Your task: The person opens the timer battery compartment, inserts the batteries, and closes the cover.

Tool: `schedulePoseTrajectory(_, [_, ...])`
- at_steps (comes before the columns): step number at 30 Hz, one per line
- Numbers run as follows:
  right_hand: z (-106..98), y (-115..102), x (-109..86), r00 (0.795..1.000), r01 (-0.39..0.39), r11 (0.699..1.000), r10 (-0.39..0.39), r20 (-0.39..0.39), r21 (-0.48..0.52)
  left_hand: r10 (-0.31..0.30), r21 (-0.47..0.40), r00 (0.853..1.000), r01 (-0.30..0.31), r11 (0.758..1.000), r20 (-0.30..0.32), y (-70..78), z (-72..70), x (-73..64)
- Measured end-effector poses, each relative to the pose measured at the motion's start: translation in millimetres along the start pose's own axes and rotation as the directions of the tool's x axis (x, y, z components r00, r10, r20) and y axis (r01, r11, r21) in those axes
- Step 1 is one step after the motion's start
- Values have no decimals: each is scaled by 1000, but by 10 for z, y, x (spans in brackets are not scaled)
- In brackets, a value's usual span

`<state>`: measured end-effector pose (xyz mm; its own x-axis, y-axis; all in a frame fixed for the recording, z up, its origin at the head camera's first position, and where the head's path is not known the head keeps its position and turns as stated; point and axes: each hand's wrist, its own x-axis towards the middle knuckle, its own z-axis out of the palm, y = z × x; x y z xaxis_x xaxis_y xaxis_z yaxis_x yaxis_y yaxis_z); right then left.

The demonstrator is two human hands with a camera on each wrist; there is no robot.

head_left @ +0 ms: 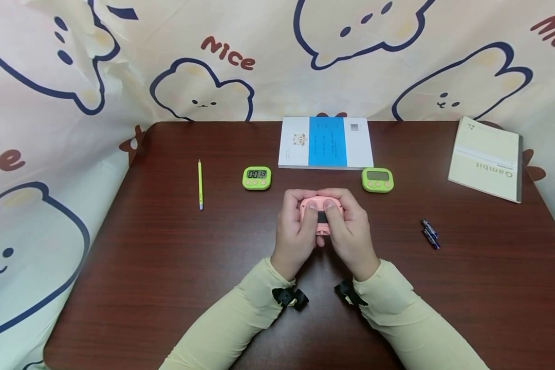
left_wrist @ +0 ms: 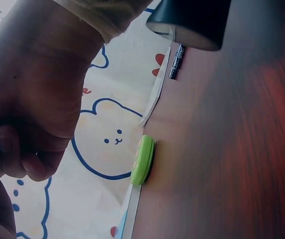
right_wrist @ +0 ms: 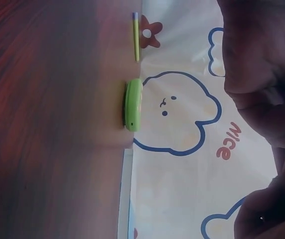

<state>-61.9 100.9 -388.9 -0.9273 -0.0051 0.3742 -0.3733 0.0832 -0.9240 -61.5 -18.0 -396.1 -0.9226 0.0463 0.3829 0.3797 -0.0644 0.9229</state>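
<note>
Behind the worktop hangs a pale, creased cloth, soft-looking and printed with rounded navy-outlined animals and brown lettering. The worktop is reddish-brown with a fine wood grain. My two loose, cream fabric sleeves, the left sleeve and the right sleeve, come in over it from my side, wrinkled near the cuffs. The blue-banded book, a flat, smooth-covered rectangle, lies at the far edge, and I place the rest by it. Well to its right is a pale notebook, set at a slant, with a dark spine.

Nearer to me than the book, my left hand and right hand are brought together, curled round a pink device. It sits between them, a rounded, smooth, plastic-looking body with a dark screen, and both thumbs rest on its face. Each wrist wears a black mount, the left mount and right mount.

Just off the book's near left corner is a rounded green timer reading 00 13; at its near right corner is a matching blank timer. Farther left of the book lies a slim yellow pencil; nearer me and to its right, two short dark pens lie side by side
</note>
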Motion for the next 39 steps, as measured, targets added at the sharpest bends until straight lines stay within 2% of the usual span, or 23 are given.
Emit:
schedulePoseTrajectory(5, [6,15,7,1000,-8,1000,8,-4,-5,-9,-5,1000,9,1000,-4,0,0,-1])
schedulePoseTrajectory(11, [20,46,-5,1000,1,999,-1,2,42,23,30,1000,-22,999,-16,-7,-4,6])
schedulePoseTrajectory(21, [15,78,-16,995,97,993,-97,-12,73,1,-1,1000,-1,1000,-4,-14,2,5])
schedulePoseTrajectory(31, [-3,57,-10,999,45,996,-46,6,75,-29,9,1000,29,1000,-6,10,-3,14])
schedulePoseTrajectory(39, [9,52,-19,999,17,996,-14,-34,82,17,-19,1000,-17,1000,-6,-3,11,-8])
